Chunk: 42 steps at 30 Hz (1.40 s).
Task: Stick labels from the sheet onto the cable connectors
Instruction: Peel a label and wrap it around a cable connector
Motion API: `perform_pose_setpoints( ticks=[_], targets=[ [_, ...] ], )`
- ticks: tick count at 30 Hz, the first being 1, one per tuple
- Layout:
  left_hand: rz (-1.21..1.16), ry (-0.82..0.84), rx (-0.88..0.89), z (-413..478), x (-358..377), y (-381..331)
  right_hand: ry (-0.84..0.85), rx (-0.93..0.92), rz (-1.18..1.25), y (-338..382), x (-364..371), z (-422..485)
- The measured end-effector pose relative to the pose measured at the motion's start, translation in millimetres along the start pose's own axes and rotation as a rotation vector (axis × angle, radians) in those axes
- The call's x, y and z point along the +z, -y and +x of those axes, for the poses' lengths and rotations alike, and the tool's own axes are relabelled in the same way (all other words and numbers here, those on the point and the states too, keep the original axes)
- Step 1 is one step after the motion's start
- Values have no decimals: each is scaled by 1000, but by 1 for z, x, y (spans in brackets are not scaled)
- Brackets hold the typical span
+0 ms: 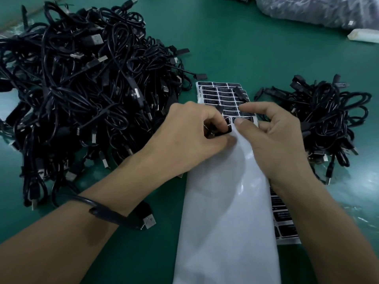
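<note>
- Near: bare white backing of the label sheet.
- Left hand pinches a connector over the sheet; right hand has thumb and forefinger apart, touching labels.
- Likely picking a label; next, peel one cleanly.
- Cable piles: left, right.
- Far right: plastic bag, contents unclear.

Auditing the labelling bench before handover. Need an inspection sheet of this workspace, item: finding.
Surface: green mat.
Job's things: label sheet under both hands, black labels at its far end, near part white; second sheet showing beneath at right; loose connector lying on the label sheet.
Clutter: white roll at the far right edge.
Grippers: left hand grips a black connector; right hand with fingertips on the label sheet, pinch unclear.
Cables: big cable pile left, smaller pile right; one cable draped over the left forearm.
Surroundings: plastic-wrapped bundle at top right.
</note>
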State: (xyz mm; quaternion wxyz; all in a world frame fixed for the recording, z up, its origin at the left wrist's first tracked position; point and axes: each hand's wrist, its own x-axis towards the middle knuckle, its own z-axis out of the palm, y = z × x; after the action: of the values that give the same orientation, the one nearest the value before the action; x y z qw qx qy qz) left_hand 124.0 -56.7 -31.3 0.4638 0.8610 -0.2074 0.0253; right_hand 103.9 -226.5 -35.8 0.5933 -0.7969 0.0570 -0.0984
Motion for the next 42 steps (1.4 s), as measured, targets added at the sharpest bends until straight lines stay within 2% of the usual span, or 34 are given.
perform_pose_setpoints(
  ticks=[7,37,42],
  targets=[
    [34,19,0,1,2,2,-27,-27,-21,-3,1,0],
    [-76,-1,-63,4,4,4,-3,-79,-10,-3,8,-1],
    [-46,-26,-93,5,2,4,-39,-92,-89,-3,4,-1]
  ],
)
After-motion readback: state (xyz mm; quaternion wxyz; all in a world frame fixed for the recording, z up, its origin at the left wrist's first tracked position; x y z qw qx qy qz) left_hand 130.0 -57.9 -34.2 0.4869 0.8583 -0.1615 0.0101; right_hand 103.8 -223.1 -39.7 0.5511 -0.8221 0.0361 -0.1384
